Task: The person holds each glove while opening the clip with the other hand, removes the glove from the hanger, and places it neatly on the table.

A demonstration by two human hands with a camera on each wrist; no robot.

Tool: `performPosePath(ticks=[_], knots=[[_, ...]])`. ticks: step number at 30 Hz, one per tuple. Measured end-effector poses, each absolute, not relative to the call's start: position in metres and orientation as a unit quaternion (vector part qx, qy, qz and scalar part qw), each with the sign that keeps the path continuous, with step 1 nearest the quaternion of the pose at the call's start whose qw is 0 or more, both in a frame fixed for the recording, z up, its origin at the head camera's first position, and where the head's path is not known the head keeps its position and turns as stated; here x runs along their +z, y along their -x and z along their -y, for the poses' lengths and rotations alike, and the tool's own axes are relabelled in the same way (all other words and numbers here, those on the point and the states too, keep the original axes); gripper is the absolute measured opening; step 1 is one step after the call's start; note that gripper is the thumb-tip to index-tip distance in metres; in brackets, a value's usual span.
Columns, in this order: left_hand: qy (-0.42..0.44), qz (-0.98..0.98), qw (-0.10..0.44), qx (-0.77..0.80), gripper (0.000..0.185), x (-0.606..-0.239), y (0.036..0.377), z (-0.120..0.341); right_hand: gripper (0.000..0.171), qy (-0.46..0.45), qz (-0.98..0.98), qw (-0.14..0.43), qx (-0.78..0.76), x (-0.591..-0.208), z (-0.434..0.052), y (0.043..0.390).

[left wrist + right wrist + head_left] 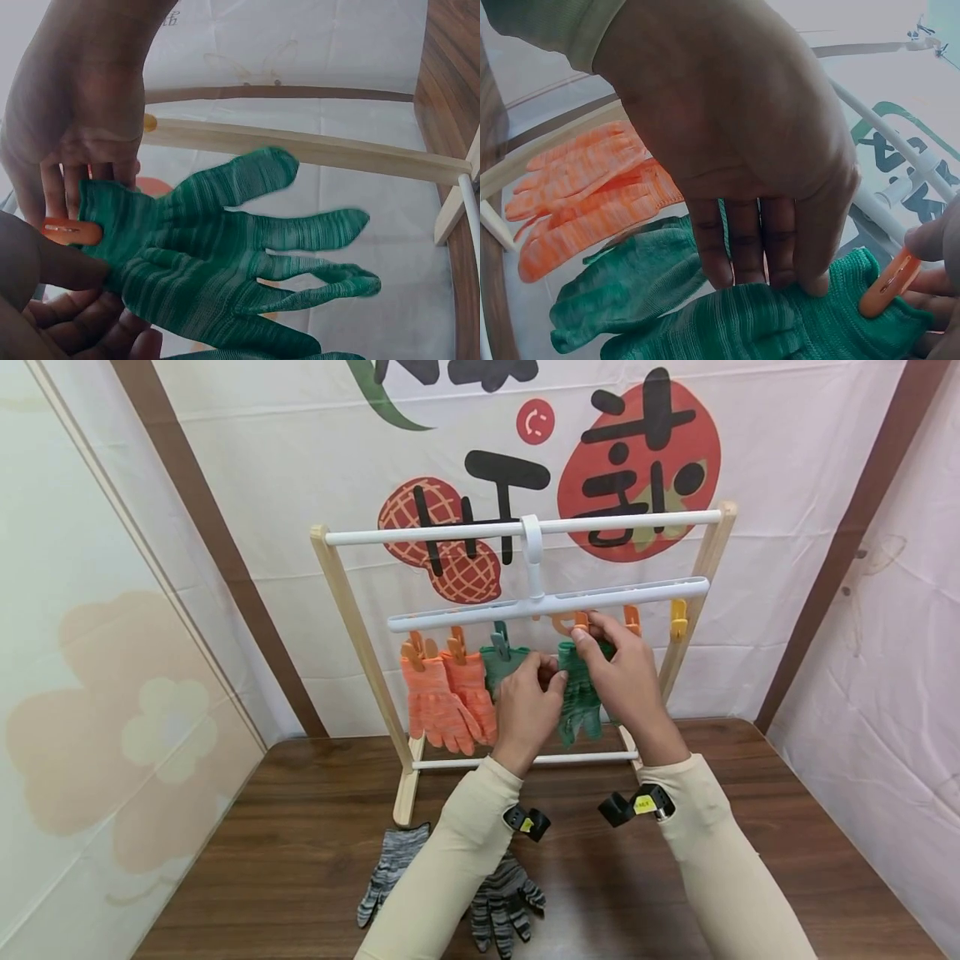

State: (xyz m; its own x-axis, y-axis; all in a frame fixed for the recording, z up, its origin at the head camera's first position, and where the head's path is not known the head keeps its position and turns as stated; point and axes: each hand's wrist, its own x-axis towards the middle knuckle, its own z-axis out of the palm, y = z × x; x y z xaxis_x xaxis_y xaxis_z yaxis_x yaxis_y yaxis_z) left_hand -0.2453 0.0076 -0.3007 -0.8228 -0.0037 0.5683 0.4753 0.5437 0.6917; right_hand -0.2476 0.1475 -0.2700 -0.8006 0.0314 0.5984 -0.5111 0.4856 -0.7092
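A green knit glove (pixel 579 697) hangs fingers-down below the white hanger (pixel 547 604), with an orange clothespin (pixel 890 282) at its cuff. My right hand (pixel 624 672) pinches that clothespin between thumb and fingers. With thumb and fingertips, my left hand (pixel 528 706) holds the glove's edge just below the cuff. Left of it, partly behind my left hand, another green glove (pixel 634 274) hangs from a dark green clothespin (pixel 500 643). Two orange gloves (pixel 438 702) hang farther left from orange clothespins (pixel 457 646).
An orange clothespin (pixel 632 619) and a yellow one (pixel 678 620) hang at the hanger's right end. The wooden-legged rack (pixel 360 635) stands on the brown table (pixel 300 827). Grey-black striped gloves (pixel 506 897) lie in front, partly under my left forearm.
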Motion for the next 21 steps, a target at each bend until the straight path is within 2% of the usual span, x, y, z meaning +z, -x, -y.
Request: performPosePath(ticks=[8,21], knots=[[0.14,0.842,0.243,-0.461,0.009,-0.303,0.244,-0.005,0.039,-0.149,0.801,0.306,0.493,-0.27,-0.148,0.249],[0.162,0.835,0.229,-0.473,0.008,-0.311,0.238,0.003,0.035,-0.125,0.792,0.327,0.5,-0.267,-0.144,0.251]])
